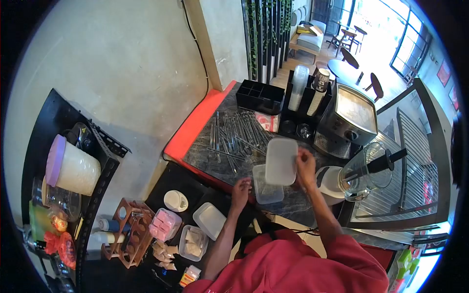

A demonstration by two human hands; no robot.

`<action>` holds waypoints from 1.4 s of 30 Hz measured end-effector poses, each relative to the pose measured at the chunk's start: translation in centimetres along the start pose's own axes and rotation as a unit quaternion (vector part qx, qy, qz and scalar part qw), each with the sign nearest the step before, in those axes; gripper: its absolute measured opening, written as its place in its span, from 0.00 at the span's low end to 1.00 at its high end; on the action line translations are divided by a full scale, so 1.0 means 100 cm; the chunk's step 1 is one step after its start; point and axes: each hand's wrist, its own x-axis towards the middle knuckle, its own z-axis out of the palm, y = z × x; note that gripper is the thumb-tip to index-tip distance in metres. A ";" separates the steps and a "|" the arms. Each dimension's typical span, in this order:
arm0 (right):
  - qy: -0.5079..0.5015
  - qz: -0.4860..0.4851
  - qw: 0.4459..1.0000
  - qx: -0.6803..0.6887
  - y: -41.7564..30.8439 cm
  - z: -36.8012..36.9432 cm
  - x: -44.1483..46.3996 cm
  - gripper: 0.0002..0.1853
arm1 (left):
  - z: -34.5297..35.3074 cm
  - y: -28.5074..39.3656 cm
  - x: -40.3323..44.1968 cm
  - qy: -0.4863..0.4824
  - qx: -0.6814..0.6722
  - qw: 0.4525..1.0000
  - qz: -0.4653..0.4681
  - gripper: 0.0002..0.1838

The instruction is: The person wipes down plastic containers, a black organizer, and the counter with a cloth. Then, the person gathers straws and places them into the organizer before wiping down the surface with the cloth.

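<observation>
Two-handed work at a dark marble-patterned counter (202, 152) edged in red, seen from the head. The right hand (306, 168) grips a frosted rectangular lid (282, 157) by its right edge, fingers narrowed on the rim. The lid is raised above the counter and, in this view, overlaps the far right part of a clear rectangular plastic container (267, 192), which stands on the counter in front of the person. The left hand (241, 192) is just beside the container's left side, its fingers partly curled; whether they touch the rim, and how far they are spread, cannot be told.

Far left of the lid lies a loose spread of thin straws (229, 136). Beyond them stands a black divided organizer (249, 90), and to its right a black cup holder (303, 108) bears stacked clear plastic cups (299, 87) and paper cups (320, 80). Farther right is a metal coffee machine (342, 122); nearer, to the right of the right hand, a blender (365, 177) stands beside a glass display case (408, 195).

On a lower black surface at near left are a round white scale (176, 200), a tub of pink packets (163, 224), a tub of beige packets (193, 242) and a wooden rack (128, 234).
</observation>
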 end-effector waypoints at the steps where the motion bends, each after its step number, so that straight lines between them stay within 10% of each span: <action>1: -0.047 0.021 0.999 0.003 0.016 0.004 -0.011 0.11 | 0.003 0.010 0.002 0.001 -0.001 1.000 0.002 0.14; 6: -0.137 0.083 0.987 0.028 0.009 0.018 -0.056 0.12 | 0.007 0.026 0.002 -0.051 0.147 0.988 0.026 0.16; 12: -0.128 -0.123 0.966 -0.190 -0.012 0.020 -0.066 0.11 | 0.013 0.017 -0.007 0.002 0.204 0.977 0.060 0.16; 17: -0.131 0.007 0.984 -0.120 0.000 0.029 -0.071 0.17 | 0.016 0.029 -0.011 0.031 0.204 0.978 0.038 0.17; 24: -0.167 -0.109 0.970 -0.142 -0.004 0.022 -0.066 0.15 | 0.010 0.026 -0.013 0.038 0.156 0.987 0.016 0.17; 29: -0.199 0.008 0.980 0.026 0.031 0.033 -0.063 0.14 | 0.009 0.028 -0.015 0.047 0.164 0.985 0.005 0.18; 39: -0.185 0.048 0.980 -0.049 0.072 0.039 -0.048 0.09 | 0.014 0.020 -0.012 0.044 0.065 0.997 0.015 0.17; 42: -0.084 -0.171 0.956 -0.224 0.017 0.034 -0.053 0.08 | 0.016 0.019 -0.010 0.045 0.086 0.995 0.011 0.17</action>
